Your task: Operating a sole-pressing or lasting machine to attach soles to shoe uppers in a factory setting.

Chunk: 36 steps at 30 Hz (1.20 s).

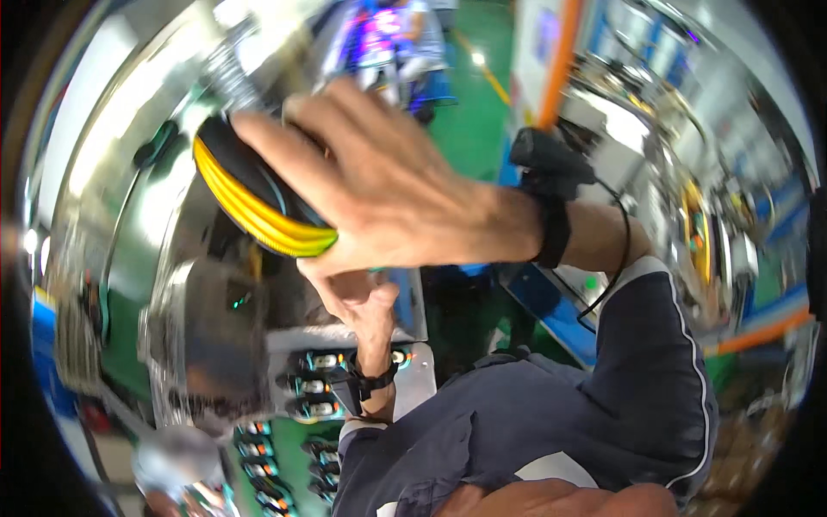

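Observation:
My right hand [388, 185] reaches across the upper middle and grips a shoe [258, 194]. Its upper is black, and a ridged yellow sole curves along the side toward the lower left. The fingers and thumb wrap around the black part. Below it, my left hand [366, 306] is raised near the lower end of the shoe, thumb bent out. Its other fingers go behind the right hand, so I cannot tell whether they touch the shoe. Black bands circle both wrists, and a black device [551, 159] with a cable sits at the right one.
A boxy machine [211, 327] with a shiny, see-through cover stands at left. Several dark shoes [314, 388] lie on a metal shelf beside my left wrist, with more lower down. Another person [177, 457] is at the lower left. An orange post [560, 65] and cluttered benches stand at right.

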Motion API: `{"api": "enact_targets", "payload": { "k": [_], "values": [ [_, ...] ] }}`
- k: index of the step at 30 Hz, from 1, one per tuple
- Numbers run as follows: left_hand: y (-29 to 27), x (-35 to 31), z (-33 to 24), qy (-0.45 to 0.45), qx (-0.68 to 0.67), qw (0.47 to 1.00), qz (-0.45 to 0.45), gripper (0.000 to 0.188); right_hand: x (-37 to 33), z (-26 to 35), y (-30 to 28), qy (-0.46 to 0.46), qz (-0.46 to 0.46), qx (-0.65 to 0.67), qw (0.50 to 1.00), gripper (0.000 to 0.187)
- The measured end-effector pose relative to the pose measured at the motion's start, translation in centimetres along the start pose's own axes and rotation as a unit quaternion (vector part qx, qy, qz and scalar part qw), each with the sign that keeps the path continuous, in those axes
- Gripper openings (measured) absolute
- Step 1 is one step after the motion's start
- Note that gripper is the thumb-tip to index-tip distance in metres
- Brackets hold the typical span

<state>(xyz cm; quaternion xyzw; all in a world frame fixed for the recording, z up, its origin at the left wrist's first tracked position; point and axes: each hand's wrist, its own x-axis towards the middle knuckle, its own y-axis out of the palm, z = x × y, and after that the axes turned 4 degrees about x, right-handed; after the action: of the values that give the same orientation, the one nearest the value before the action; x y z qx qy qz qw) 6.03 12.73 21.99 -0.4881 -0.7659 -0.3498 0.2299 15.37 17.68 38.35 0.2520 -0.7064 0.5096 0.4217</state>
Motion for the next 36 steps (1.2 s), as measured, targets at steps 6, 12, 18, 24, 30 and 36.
{"api": "enact_targets", "payload": {
  "k": [6, 12, 18, 24, 30, 36],
  "values": [
    [15.3, -5.1, 2.3, -0.261, -0.227, 0.932, 0.107, 0.053, -13.6, -5.5, -14.7, 0.230, -0.017, -0.057, 0.971, 0.067],
    [30.4, -12.0, 2.5, -0.375, -0.172, 0.855, 0.315, 0.038, -32.1, -6.0, -26.4, 0.587, -0.224, 0.280, 0.726, 0.055],
    [43.5, -20.0, 4.5, -0.301, -0.107, 0.755, 0.573, 0.071, -46.2, -4.5, -35.9, 0.674, -0.410, 0.058, 0.612, 0.051],
    [59.9, -27.4, 17.3, -0.321, -0.027, 0.744, 0.585, 0.060, -53.2, -2.4, -43.8, 0.660, -0.460, -0.147, 0.575, 0.048],
    [74.5, -34.6, 27.8, -0.229, 0.127, 0.758, 0.598, 0.090, -53.9, 0.5, -47.5, 0.677, -0.470, -0.290, 0.487, 0.045],
    [77.7, -36.3, 28.7, -0.185, 0.202, 0.708, 0.652, 0.067, -56.9, -1.2, -50.8, 0.689, -0.408, -0.370, 0.471, 0.048]
  ]
}}
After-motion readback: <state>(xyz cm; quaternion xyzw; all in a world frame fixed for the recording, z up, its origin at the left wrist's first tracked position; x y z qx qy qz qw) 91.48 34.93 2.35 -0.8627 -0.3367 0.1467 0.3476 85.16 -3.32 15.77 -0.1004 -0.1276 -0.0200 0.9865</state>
